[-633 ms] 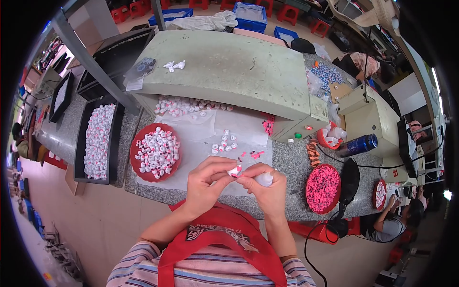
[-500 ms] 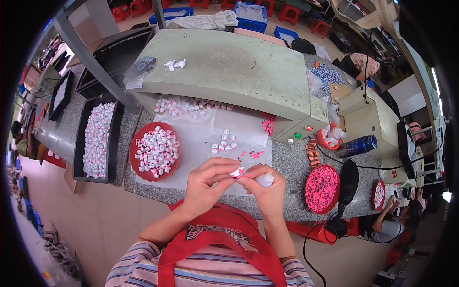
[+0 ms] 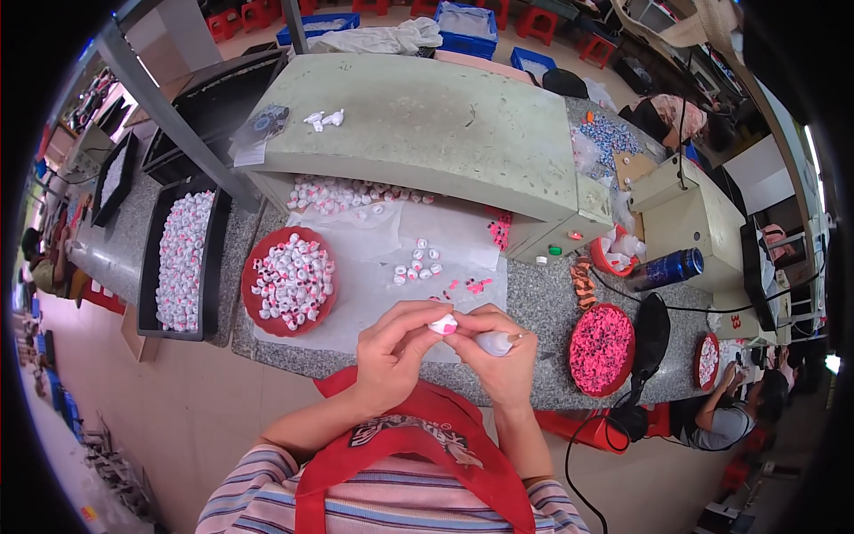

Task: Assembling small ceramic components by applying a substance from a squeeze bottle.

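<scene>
Between the fingertips of my left hand (image 3: 393, 345) is a small round white piece with a pink patch (image 3: 443, 326). My right hand (image 3: 500, 367) is closed around a small translucent squeeze bottle (image 3: 495, 343), whose thin tip points right. The thumb and forefinger of that same hand also meet the pink side of the piece. Just beyond my hands, a few loose pink bits (image 3: 479, 286) and several white pieces (image 3: 420, 264) lie on a pale sheet (image 3: 374, 307). To the left, a red scalloped bowl (image 3: 252, 301) holds many similar white-and-pink pieces.
A grey-green metal housing (image 3: 418, 116) spans the bench ahead, with more pieces under it. At left stands a black tray (image 3: 178, 335) of pieces. Right are a red bowl of pink bits (image 3: 601, 349), a dark blue bottle (image 3: 667, 270) and a black cable (image 3: 569, 463). Co-workers sit farther right.
The squeeze bottle has turned in my right hand, and its tip now shows at the right. Both hands have shifted slightly; the held piece has turned, showing its pink patch at the right.
</scene>
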The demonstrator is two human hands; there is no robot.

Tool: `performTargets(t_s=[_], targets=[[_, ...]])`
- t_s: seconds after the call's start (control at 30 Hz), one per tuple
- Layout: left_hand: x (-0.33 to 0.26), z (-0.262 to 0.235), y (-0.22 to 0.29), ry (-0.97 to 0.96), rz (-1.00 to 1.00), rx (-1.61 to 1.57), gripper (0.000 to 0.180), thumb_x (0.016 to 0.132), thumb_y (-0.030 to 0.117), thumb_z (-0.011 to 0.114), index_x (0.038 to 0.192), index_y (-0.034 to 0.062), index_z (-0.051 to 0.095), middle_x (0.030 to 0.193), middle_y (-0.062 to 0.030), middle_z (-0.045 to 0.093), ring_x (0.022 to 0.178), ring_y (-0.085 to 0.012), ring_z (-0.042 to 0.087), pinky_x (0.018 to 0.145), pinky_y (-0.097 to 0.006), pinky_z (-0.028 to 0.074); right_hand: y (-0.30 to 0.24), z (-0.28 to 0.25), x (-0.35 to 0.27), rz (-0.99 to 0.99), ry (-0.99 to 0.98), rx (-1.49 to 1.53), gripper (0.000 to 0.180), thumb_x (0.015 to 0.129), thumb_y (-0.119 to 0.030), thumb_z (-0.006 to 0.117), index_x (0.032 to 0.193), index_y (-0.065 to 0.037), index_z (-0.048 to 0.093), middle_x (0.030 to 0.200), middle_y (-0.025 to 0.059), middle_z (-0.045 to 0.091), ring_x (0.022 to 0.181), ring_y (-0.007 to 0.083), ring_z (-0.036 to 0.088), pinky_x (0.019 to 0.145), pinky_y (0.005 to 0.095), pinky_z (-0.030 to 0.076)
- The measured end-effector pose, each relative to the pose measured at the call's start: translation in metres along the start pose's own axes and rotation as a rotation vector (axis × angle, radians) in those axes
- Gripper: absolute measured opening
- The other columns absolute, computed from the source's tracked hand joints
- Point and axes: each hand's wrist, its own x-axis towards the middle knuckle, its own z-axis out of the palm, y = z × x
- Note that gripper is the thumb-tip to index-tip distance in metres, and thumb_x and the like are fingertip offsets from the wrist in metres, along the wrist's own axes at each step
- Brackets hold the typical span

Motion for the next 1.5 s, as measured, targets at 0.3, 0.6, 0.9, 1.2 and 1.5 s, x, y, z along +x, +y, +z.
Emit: performTargets(t_s=[0.3, 0.6, 0.9, 1.2, 1.5], targets=[[0.014, -0.015, -0.028, 0.076, -0.524, -0.472, 0.023, 0.08, 0.0, 0.054, 0.104, -0.0021, 0.055, 0.092, -0.0106, 0.06, 0.086, -0.0144, 0.058, 0.077, -0.024, 0.046, 0.027, 0.007, 0.02, 0.064, 0.04, -0.077, 0.021, 0.064, 0.004, 0.07, 0.083, 0.001, 0.063, 0.079, 0.0062, 0.058, 0.062, 0.0071, 0.053, 0.054, 0.0184, 0.042], [0.011, -0.023, 0.005, -0.132, -0.371, -0.299, 0.025, 0.078, -0.004, 0.056, 0.102, -0.0042, 0.052, 0.084, -0.0103, 0.06, 0.084, -0.0171, 0.06, 0.068, -0.024, 0.051, 0.015, 0.0, 0.012, -0.114, -0.051, 0.012, 0.021, 0.065, 0.004, 0.068, 0.085, -0.002, 0.062, 0.083, 0.0087, 0.059, 0.067, 0.0112, 0.056, 0.056, 0.0213, 0.045], [-0.004, -0.029, -0.017, -0.015, -0.382, -0.218, 0.024, 0.077, -0.007, 0.056, 0.1, -0.0042, 0.053, 0.088, -0.0119, 0.061, 0.076, -0.0156, 0.062, 0.064, -0.022, 0.049, 0.045, 0.017, 0.01, 0.189, -0.089, 0.369, 0.011, 0.072, 0.002, 0.063, 0.082, 0.0, 0.059, 0.083, 0.0109, 0.058, 0.059, 0.0105, 0.054, 0.046, 0.0195, 0.042], [-0.013, -0.057, -0.048, 0.157, -0.464, -0.183, 0.018, 0.078, -0.004, 0.056, 0.096, -0.0037, 0.054, 0.083, -0.0103, 0.062, 0.07, -0.0129, 0.06, 0.062, -0.021, 0.048, 0.088, 0.051, 0.02, 0.379, -0.109, 0.377, 0.008, 0.076, -0.007, 0.064, 0.08, -0.003, 0.058, 0.069, 0.004, 0.059, 0.054, 0.0071, 0.053, 0.044, 0.0184, 0.041], [-0.027, -0.168, -0.154, 0.45, -0.587, 0.302, 0.022, 0.076, 0.004, 0.061, 0.098, 0.0022, 0.059, 0.084, -0.0104, 0.062, 0.063, -0.0155, 0.06, 0.058, -0.025, 0.048, 0.165, 0.074, 0.027, 0.637, -0.139, 0.039, 0.024, 0.072, -0.021, 0.068, 0.082, -0.003, 0.055, 0.067, 0.0026, 0.058, 0.051, 0.0072, 0.053, 0.04, 0.0191, 0.039]])
